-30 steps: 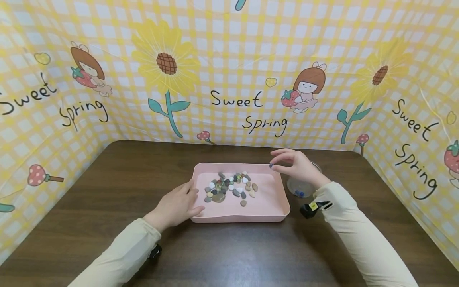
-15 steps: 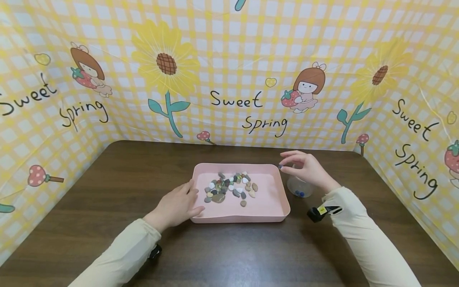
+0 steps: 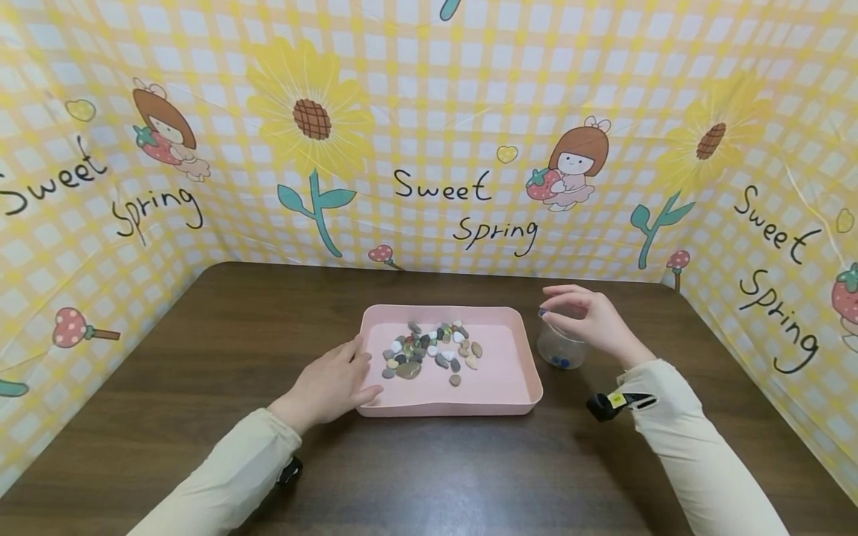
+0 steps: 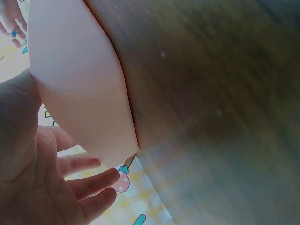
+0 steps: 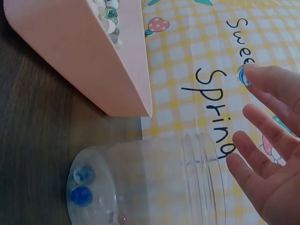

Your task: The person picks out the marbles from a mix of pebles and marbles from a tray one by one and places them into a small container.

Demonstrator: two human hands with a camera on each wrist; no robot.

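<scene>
Between thumb and forefinger, my right hand (image 3: 593,316) pinches a clear glass marble (image 5: 243,75) with blue swirls. In the head view the hand is over the clear jar (image 3: 560,348). Two blue marbles (image 5: 82,196) lie on the jar's bottom, and a small reddish marble (image 5: 122,218) shows low in the right wrist view. My left hand (image 3: 327,383) rests at the left side of the pink tray (image 3: 503,387), thumb over its front left corner. Its fingers (image 4: 96,185) lie fairly straight. Pebbles (image 3: 407,370) and glass marbles are mixed in the tray.
The jar stands just right of the tray on a dark wooden table (image 3: 429,476). A yellow checked cloth (image 3: 429,112) with printed flowers rises behind the table and along both sides. Black wrist cameras (image 3: 606,406) sit at both sleeves.
My right hand has moved rightward with the marble, from above the tray's right rim to over the jar. The left hand and tray have stayed in place.
</scene>
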